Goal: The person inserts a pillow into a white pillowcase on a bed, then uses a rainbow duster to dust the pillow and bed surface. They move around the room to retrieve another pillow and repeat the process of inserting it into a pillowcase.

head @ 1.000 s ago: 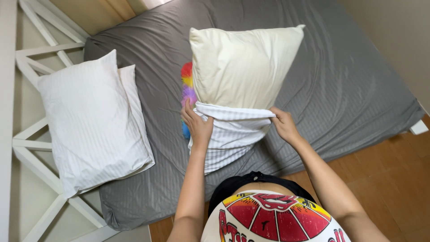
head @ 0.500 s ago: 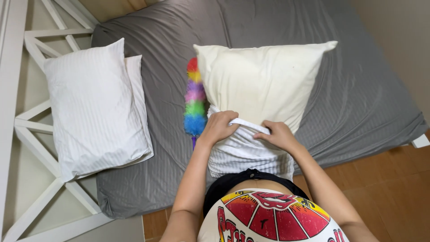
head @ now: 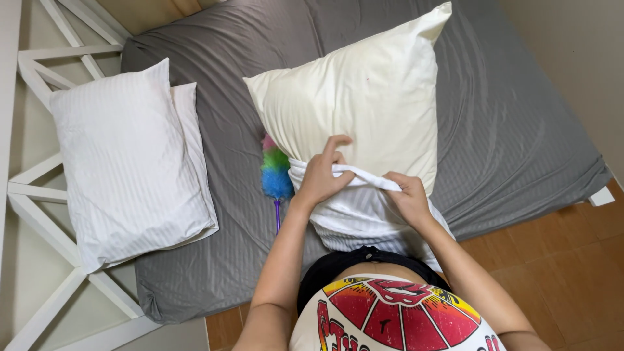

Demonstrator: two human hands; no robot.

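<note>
From my head camera, the cream pillow (head: 354,97) stands on the grey bed (head: 520,130) against my waist, its lower end inside the white striped pillowcase (head: 364,211); it looks light, soft and floppy, best gripped at the case's hem. My left hand (head: 323,179) and right hand (head: 408,195) reach forward, elbows bent, fingers clenched on that bunched hem.

Cream pillow (head: 364,97) standing tilted on grey bed, bare top showing; white striped pillowcase (head: 364,211) bunching round its lower end, opening edge rolled.
</note>
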